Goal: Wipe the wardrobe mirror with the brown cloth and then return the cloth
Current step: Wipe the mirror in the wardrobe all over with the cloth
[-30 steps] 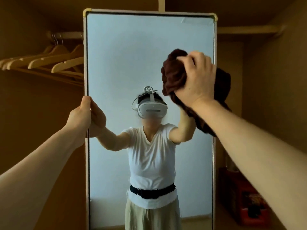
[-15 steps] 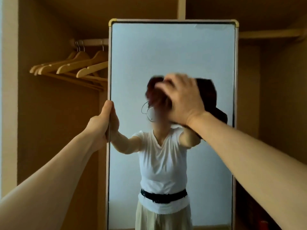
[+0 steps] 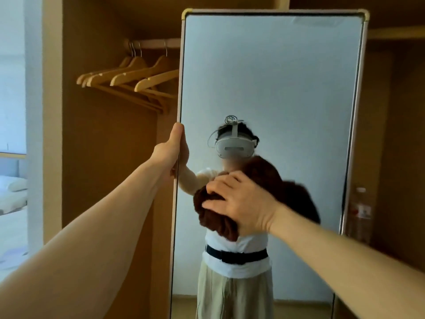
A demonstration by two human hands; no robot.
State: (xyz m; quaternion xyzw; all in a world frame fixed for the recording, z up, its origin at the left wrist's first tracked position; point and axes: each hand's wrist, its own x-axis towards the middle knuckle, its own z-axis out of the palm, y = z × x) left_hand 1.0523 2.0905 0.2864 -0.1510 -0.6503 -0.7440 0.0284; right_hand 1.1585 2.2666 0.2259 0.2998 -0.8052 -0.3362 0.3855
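— Down and leftward goes the right hand (image 3: 241,203) with the brown cloth (image 3: 216,217). A second ago it was up near the right edge of the mirror (image 3: 276,77), level with the reflected head. Now it sits at the reflected chest, about the middle of the glass.

— How does the hand hold the cloth?

— Its fingers (image 3: 218,184) are spread and bent over the bunched cloth, palm on top, pressing the wad against the glass. Cloth bulges out past the fingertips on the left and hangs below the thumb. Its dark reflection shows above and to the right of the hand.

— And the other hand?

— That left hand (image 3: 170,150) has stayed on the mirror's left edge, roughly halfway up the part in view. Its thumb lies straight up along the frame. The other fingers go round behind the frame, so I cannot see them directly, only a glimpse of them in the glass.

— What stands around the mirror?

— Left of it, in the open wardrobe (image 3: 103,180), wooden hangers (image 3: 138,74) hang from a rail (image 3: 156,43). Right of it, just past the frame, stands a bottle (image 3: 360,212) with a red label, too blurred to read. At the far left edge a bed (image 3: 11,192) with white bedding shows in part.
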